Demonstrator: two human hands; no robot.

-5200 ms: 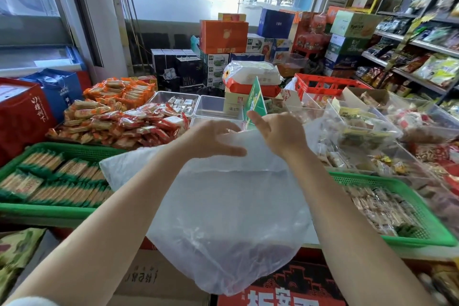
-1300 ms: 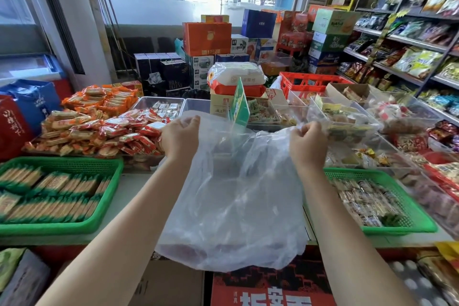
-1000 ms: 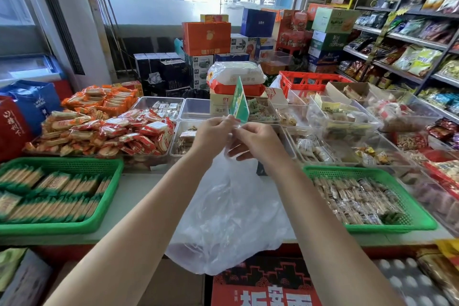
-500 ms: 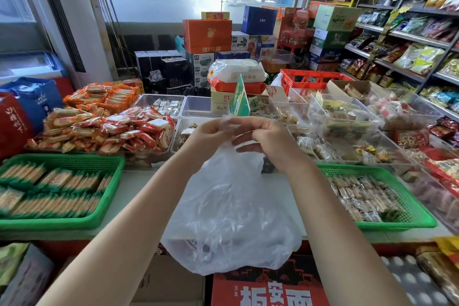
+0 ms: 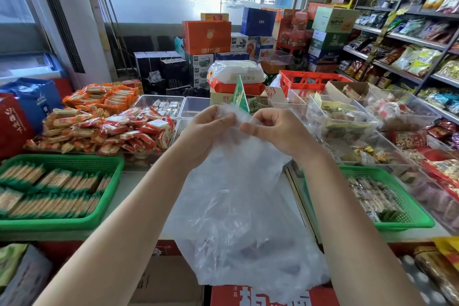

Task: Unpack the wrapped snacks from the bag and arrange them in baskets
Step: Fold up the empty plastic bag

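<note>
Bag [image 5: 238, 206], clear and apparently empty, hangs below both hands, its top pinched between the left hand [image 5: 206, 131] and right hand [image 5: 278, 129], held close together. Unpacking looks finished; I'd guess folding or discarding comes next, with green baskets [image 5: 106, 196] lying off either side.

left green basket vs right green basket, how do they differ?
The left green plastic basket holds flat, tan packs with green edging, laid in tidy overlapping rows that fill it; the right green plastic basket holds smaller clear-wrapped pieces in a looser heap. The left one sits beside the pile of red and orange snack packs; the right one sits against clear plastic bins. Shared: both are green mesh trays on the counter's front edge, flanking the clear plastic bag.
</note>
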